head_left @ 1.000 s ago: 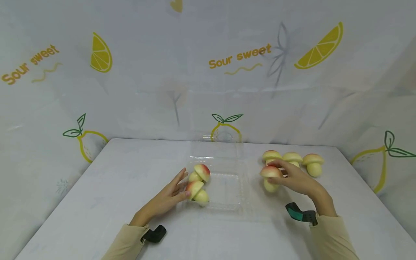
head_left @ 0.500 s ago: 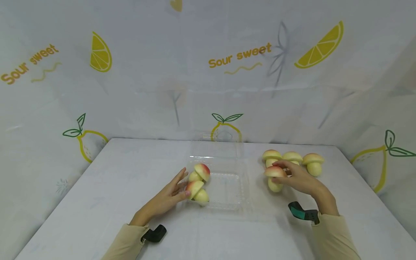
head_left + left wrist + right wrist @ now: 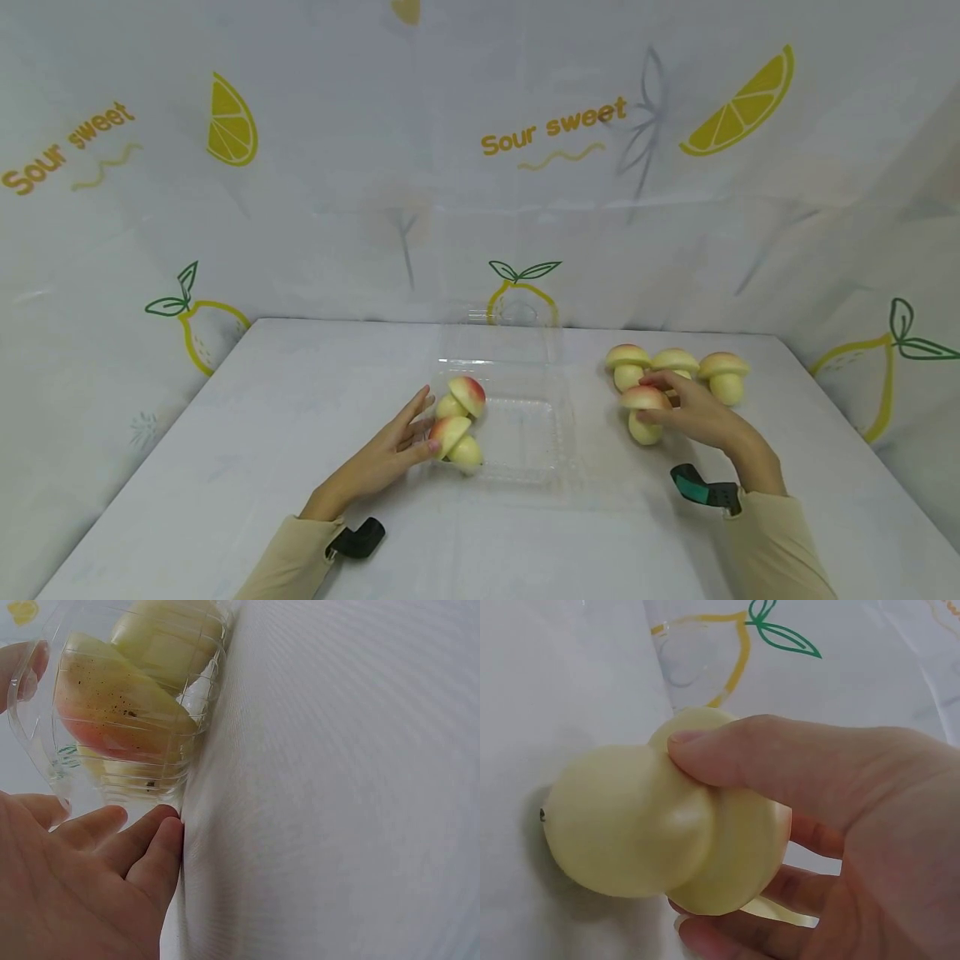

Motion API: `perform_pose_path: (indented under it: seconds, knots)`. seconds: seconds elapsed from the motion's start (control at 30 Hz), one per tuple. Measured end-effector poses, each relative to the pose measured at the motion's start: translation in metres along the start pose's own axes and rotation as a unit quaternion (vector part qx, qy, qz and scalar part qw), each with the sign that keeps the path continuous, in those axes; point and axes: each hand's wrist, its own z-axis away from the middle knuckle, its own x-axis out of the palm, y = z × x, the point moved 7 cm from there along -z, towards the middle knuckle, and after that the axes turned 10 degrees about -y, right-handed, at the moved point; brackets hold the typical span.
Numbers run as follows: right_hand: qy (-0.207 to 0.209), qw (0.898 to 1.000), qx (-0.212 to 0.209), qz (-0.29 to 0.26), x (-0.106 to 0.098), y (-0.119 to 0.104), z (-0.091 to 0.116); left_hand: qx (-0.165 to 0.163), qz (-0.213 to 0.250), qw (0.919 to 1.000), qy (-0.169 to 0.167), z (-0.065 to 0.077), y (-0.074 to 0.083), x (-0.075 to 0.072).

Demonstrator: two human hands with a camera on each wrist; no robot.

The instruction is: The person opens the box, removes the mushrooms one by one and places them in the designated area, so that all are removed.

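My right hand (image 3: pixel 696 410) holds a mushroom-shaped piece (image 3: pixel 643 414) by its red-tinged cap, stem downward, just above or on the table; I cannot tell which. In the right wrist view the thumb (image 3: pixel 727 754) presses one side of the cap and fingers curl round the other. My left hand (image 3: pixel 381 457) rests against the left side of a clear plastic clamshell box (image 3: pixel 525 477), its fingers (image 3: pixel 154 847) fairly straight along the wall. Two mushroom pieces lie tilted inside at the left, a front one (image 3: pixel 459 446) and a rear one (image 3: pixel 461 398).
Behind my right hand stand three more mushroom pieces in a row: a left one (image 3: pixel 628 365), a partly hidden middle one (image 3: pixel 675 360) and a right one (image 3: pixel 723 377). The box's raised lid (image 3: pixel 498 343) leans back towards the printed backdrop (image 3: pixel 345 167). A white cloth covers the table (image 3: pixel 247 467).
My right hand has shifted slowly a little to the right with the mushroom piece in its grip. The left hand and the box have stayed in place.
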Motion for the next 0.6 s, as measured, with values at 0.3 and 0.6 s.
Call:
perform_pose_path:
  seconds: [0.3,0.6]
  knots:
    - [0.007,1.000,0.012,-0.007,-0.0006,0.0057,-0.0012,0.004,-0.001,1.0000,0.001,-0.0007,-0.0001,-0.0006]
    - [0.014,1.000,0.017,-0.013,-0.0002,0.0088,-0.0027,0.001,-0.001,1.0000,0.000,-0.0001,-0.0004,-0.0001]
